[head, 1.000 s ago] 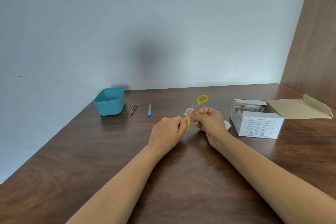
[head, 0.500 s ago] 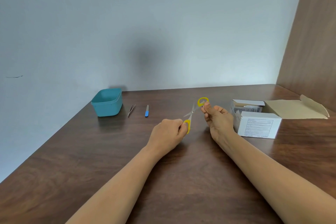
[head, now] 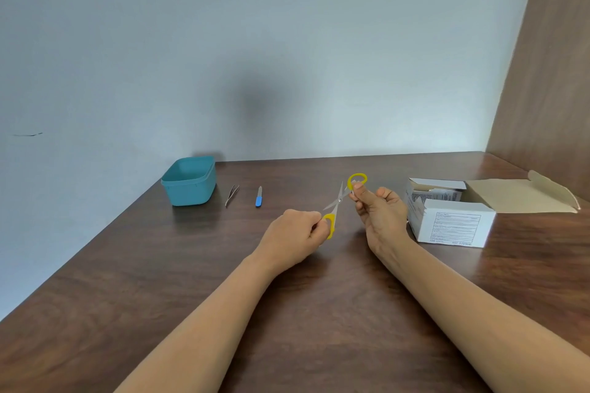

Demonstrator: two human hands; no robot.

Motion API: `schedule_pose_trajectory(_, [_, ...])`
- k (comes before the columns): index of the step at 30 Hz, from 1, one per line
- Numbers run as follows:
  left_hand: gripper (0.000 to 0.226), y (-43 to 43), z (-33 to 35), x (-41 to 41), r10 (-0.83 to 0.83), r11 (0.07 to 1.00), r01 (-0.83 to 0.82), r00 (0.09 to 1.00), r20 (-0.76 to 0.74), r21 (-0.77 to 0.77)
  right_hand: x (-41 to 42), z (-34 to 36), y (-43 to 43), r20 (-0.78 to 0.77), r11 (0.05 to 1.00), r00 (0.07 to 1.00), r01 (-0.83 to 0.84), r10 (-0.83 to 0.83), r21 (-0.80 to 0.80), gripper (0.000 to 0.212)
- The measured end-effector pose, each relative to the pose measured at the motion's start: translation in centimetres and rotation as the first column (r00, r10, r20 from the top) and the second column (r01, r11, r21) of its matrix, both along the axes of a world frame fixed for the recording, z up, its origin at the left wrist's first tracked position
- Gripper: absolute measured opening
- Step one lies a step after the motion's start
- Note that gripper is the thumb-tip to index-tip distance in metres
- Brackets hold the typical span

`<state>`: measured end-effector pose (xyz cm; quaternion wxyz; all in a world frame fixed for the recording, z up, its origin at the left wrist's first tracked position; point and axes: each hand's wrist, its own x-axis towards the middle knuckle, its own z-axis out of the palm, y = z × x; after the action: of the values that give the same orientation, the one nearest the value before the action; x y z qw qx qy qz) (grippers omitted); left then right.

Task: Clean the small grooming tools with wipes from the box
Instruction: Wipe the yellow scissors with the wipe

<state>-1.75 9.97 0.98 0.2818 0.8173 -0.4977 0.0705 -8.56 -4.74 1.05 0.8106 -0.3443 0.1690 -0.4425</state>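
My left hand [head: 297,233] gripped one yellow loop of the scissors [head: 339,200], my right hand [head: 380,214] pinched the other, blades spread, held above the table [head: 191,297]. The box [head: 453,223] stood open beside my right hand; tweezers [head: 232,195] and file [head: 259,196] lay near the tub [head: 190,182]

white box [head: 459,207], printed label [head: 455,228], text unreadable

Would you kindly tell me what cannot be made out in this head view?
Head view only:
- Right hand: curled fingers hide whether its palm holds anything besides the scissors.
- Scissors' lower handle ring: mostly covered by the left hand.
- Box: label print too small; contents hidden by its walls.
- Teal tub: floor partly hidden by its near wall.
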Motion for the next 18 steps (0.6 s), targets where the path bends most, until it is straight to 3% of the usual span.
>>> schedule_pose_trajectory(7, [0.049, 0.6, 0.0, 0.6, -0.061, 0.998, 0.062, 0.997, -0.045, 0.019, 0.0, 0.1, -0.3, 0.050, 0.999, 0.999, -0.015, 0.013, 0.029, 0.041])
schedule_pose_trajectory(18, [0.048, 0.5, -0.4, 1.3, 0.083, 0.997, -0.083, 0.996, -0.024, 0.011, 0.4, 0.3, 0.0, 0.154, 0.996, 0.984, -0.087, 0.091, -0.035, 0.037])
